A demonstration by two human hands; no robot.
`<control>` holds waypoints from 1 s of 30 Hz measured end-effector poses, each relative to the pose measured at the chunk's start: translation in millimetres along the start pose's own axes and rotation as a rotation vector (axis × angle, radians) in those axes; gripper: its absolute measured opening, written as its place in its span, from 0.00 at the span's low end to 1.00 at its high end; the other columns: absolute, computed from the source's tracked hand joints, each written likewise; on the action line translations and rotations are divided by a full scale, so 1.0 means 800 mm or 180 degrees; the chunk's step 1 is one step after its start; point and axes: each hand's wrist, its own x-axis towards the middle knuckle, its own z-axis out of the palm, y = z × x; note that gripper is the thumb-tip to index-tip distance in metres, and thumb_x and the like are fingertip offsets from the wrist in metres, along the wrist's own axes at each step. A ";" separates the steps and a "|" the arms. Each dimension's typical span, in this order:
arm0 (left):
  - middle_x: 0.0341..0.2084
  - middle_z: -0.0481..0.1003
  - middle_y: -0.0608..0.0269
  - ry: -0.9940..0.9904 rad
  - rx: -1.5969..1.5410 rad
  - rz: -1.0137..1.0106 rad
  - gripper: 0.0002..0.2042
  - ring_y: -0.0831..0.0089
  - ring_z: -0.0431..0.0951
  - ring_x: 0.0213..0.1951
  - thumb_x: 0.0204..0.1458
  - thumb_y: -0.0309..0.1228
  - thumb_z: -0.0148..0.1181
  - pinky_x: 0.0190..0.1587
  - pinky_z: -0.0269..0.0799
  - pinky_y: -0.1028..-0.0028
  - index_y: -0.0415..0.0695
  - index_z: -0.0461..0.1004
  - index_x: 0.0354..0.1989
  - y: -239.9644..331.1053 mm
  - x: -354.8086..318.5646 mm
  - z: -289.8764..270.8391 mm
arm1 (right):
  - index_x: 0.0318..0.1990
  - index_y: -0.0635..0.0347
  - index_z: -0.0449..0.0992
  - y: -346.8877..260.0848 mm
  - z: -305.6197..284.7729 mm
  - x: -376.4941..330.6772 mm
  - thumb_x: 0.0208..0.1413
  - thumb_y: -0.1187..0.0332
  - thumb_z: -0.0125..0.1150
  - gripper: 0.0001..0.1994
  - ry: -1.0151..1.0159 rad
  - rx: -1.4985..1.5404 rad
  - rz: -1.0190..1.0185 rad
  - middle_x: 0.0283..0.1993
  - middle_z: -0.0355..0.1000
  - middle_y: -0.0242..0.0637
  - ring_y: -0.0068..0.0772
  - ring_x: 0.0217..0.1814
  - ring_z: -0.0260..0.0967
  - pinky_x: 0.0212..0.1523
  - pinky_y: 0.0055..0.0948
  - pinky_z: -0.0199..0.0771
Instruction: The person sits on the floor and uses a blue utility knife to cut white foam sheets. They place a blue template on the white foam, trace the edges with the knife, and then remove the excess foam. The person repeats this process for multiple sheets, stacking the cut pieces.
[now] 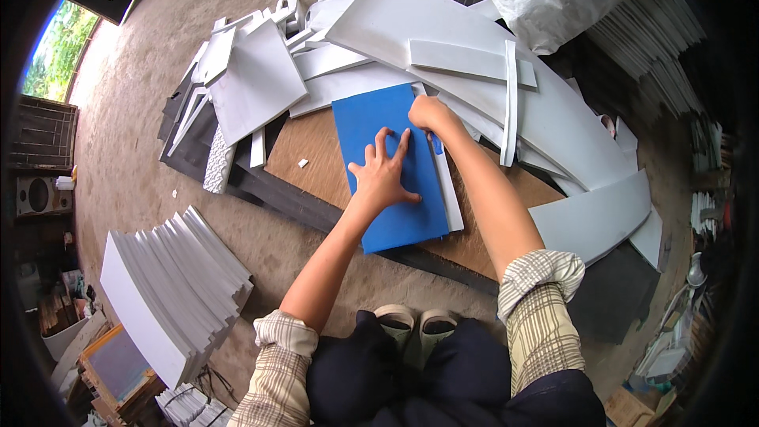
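Note:
A flat blue rectangular board (360,120) lies on top of a white foam sheet (451,199), whose strip shows along the board's right edge. My left hand (383,171) presses on the board with fingers spread. At the board's far right corner, my right hand (431,114) is closed in a fist. A blue handle (438,145) sticks out under that fist, seemingly of a cutter knife; its blade is hidden. Beneath everything is a brown wooden board (308,149).
White foam offcuts (261,83) and a large white sheet (443,28) heap beyond the wooden board. A stack of white sheets (178,285) stands on the floor at left. Dark sheets (609,292) lie at right, and a white plastic sack (553,0) sits far right.

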 end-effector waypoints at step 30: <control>0.59 0.43 0.55 0.0233 -0.0066 0.0080 0.54 0.50 0.54 0.53 0.20 0.47 0.72 0.42 0.55 0.46 0.61 0.47 0.63 -0.007 -0.012 0.021 | 0.35 0.65 0.68 0.183 0.139 -0.268 0.56 0.57 0.44 0.17 0.1256 0.1272 -0.0170 0.27 0.70 0.57 0.57 0.33 0.69 0.32 0.47 0.67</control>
